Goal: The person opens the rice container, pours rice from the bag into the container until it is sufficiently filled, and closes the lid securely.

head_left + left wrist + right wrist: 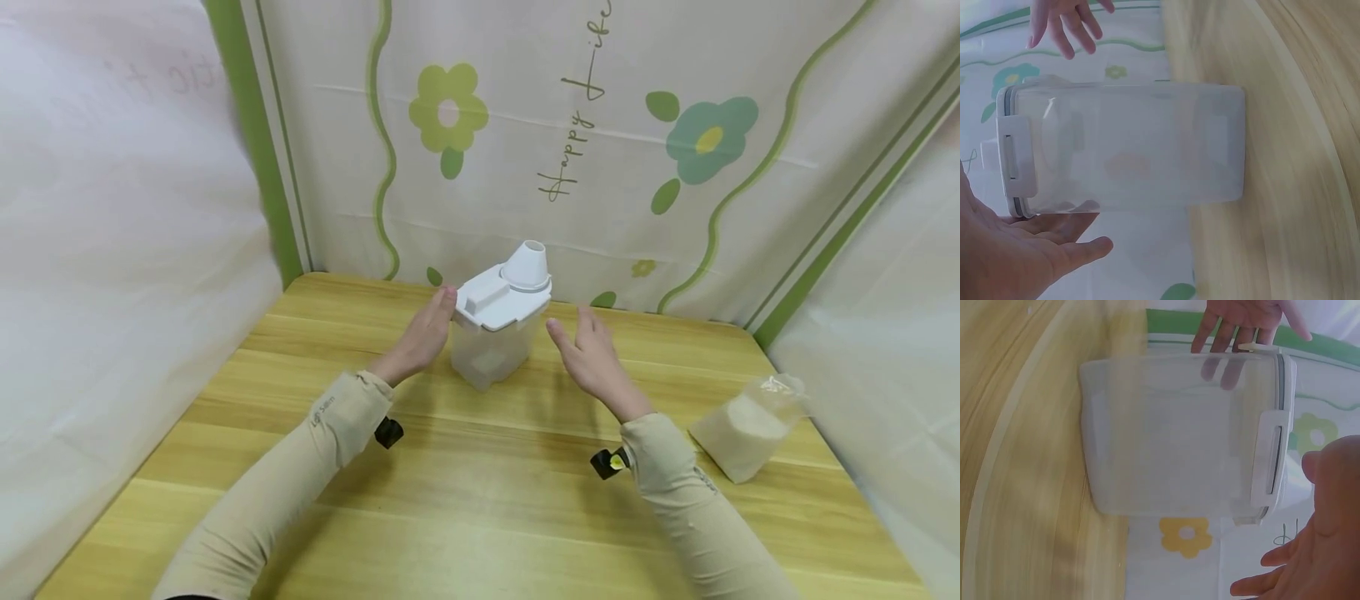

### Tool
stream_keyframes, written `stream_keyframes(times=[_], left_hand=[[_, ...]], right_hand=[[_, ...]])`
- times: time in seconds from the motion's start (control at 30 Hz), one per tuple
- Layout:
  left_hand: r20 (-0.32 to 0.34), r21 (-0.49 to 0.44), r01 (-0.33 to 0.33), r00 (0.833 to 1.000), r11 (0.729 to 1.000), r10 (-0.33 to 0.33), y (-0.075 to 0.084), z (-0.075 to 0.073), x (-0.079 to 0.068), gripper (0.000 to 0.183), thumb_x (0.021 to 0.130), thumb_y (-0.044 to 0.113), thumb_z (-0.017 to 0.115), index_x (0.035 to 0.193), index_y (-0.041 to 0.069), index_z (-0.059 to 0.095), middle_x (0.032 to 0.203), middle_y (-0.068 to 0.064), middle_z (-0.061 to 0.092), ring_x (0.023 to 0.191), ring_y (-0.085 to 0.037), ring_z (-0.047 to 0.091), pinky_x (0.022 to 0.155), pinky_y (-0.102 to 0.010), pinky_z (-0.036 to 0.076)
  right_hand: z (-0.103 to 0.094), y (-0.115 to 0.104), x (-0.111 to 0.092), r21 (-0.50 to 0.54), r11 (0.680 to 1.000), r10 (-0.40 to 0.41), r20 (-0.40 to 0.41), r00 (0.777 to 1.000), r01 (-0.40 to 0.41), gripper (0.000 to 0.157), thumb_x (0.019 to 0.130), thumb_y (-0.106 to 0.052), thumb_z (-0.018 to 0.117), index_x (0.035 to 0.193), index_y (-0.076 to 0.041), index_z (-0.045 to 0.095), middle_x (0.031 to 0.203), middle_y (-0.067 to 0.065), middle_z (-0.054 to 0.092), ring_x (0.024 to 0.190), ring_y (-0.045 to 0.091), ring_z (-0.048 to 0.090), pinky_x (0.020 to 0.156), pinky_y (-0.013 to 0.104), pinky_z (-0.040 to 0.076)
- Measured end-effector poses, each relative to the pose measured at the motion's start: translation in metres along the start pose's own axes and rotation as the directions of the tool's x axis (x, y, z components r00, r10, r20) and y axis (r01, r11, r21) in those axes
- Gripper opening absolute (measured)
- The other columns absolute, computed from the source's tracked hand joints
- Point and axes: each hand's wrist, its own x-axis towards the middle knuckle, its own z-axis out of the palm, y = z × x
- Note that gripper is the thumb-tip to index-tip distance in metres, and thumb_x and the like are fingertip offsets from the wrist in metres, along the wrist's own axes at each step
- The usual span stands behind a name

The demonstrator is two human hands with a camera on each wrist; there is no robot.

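Flanking a plastic container [487, 354] on the counter [450, 517], the two hands stand apart with their fingers extended. The left hand [420, 337] lies along the container's left side, its fingertips at the edge of the lid [498, 316]; how firmly they touch is hard to tell. The right hand [592, 354] holds nothing and hovers just beside the opposite side, with a gap between, its thumb spread from the fingers.

The container stands upright near the back of the counter, boxy, smooth and cloudy, so the left hand's fingers show dimly through its wall in the right wrist view. Its glossy white lid carries a raised bar and a cone-shaped cap [527, 268], with a clasp [1017, 156] at the side.

A clear, crinkled bag [746, 425] of pale, fine contents sits to the right on the wood-grained surface. Both beige sleeves [300, 462] are cut off below.
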Motion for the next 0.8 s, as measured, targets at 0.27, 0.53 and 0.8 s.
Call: stream_keyframes(times=[0.27, 0.53, 0.8], left_hand=[[-0.009, -0.001, 0.021, 1.000, 1.000, -0.021, 0.005, 0.006, 0.001, 0.057, 0.096, 0.048, 0.013, 0.126, 0.006, 0.037, 0.118, -0.011, 0.048, 0.111, -0.024, 0.044, 0.094, -0.040, 0.034], [-0.055, -0.027, 0.076, 0.995, 0.997, -0.078, 0.002, 0.009, 0.000, 0.060, 0.094, 0.051, 0.018, 0.129, 0.006, 0.038, 0.117, -0.012, 0.049, 0.104, -0.025, 0.048, 0.084, -0.040, 0.042], [-0.079, -0.021, 0.113, 0.990, 0.993, -0.114, 0.002, 0.014, 0.003, 0.055, 0.095, 0.047, 0.025, 0.128, 0.005, 0.040, 0.108, -0.009, 0.053, 0.090, -0.023, 0.052, 0.073, -0.035, 0.046]], right_hand=[[-0.001, -0.006, 0.001, 0.307, 0.944, 0.100, 0.088, 0.991, -0.122, 0.086, 0.084, -0.068, 0.027, 0.140, -0.004, 0.022, 0.139, 0.018, 0.027, 0.125, 0.035, 0.025, 0.099, 0.052, 0.024], [0.006, -0.024, 0.003, 0.773, 0.582, 0.194, 0.171, 0.966, -0.254, 0.065, 0.090, -0.042, 0.050, 0.134, 0.001, 0.031, 0.134, 0.022, 0.029, 0.119, 0.038, 0.033, 0.093, 0.047, 0.036], [0.012, -0.038, 0.001, 0.881, 0.413, 0.182, 0.169, 0.969, -0.232, 0.061, 0.088, -0.035, 0.055, 0.131, 0.002, 0.033, 0.132, 0.021, 0.027, 0.120, 0.041, 0.030, 0.093, 0.048, 0.035]])
